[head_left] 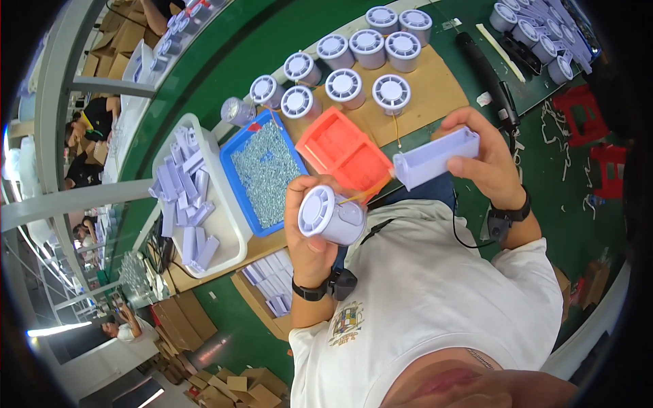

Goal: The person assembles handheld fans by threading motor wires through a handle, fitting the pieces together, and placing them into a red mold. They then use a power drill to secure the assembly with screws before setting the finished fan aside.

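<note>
My left hand (pixel 309 253) is closed around a lavender plastic round housing (pixel 345 224) with a slotted disc end, tilted so the slots face left. A short yellowish wire (pixel 355 197) sticks out from its side. In my right hand (pixel 491 166) is a lavender long, open-sided trough-shaped plastic part (pixel 435 160), pinched between thumb and fingers. The two parts are apart, held in front of my body. Just beyond them lies an orange-red two-compartment tray (pixel 340 146); its contents are hard to make out.
Several matching round housings (pixel 367 47) stand on cardboard (pixel 435 78) on the green table. A blue tray (pixel 235 173) holds small silvery screws, beside a white bin (pixel 238 234) of trough parts. A black power screwdriver (pixel 486 78) lies at right. Below sits a cardboard box (pixel 269 316) of parts.
</note>
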Action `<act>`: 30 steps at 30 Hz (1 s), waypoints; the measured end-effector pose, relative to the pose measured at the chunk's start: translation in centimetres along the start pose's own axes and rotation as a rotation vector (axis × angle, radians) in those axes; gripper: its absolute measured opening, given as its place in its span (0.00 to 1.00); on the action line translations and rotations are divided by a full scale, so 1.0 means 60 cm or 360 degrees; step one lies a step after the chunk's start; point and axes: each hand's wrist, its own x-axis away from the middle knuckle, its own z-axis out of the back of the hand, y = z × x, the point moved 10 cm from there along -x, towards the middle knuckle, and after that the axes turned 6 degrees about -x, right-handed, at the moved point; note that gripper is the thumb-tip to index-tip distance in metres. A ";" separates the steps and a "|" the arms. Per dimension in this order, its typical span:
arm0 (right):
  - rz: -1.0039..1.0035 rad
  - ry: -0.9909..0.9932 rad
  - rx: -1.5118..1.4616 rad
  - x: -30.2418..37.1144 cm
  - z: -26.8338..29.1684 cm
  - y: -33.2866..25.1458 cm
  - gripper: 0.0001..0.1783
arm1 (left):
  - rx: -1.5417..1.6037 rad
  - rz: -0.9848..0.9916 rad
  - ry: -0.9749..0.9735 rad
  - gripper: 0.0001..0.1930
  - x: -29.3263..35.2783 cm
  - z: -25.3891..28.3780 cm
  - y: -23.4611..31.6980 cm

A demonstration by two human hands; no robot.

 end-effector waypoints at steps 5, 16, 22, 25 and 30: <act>-0.0464 -0.0143 -0.0322 -0.019 -0.067 0.084 0.25 | -0.0329 -0.0104 0.0195 0.45 0.026 0.065 0.037; -0.0393 -0.0106 -0.0179 -0.019 -0.121 0.100 0.27 | -0.0130 -0.0025 0.0160 0.42 0.035 0.135 0.031; -0.0432 -0.0148 -0.0150 -0.019 -0.133 0.119 0.29 | -0.0118 -0.0011 0.0164 0.40 0.033 0.154 0.030; -0.0471 -0.0138 -0.0153 -0.014 -0.137 0.136 0.30 | -0.0100 0.0006 0.0136 0.39 0.037 0.157 0.024; -0.0217 0.0025 0.0064 -0.001 -0.153 0.122 0.30 | -0.0334 -0.0124 0.0083 0.37 0.041 0.162 0.032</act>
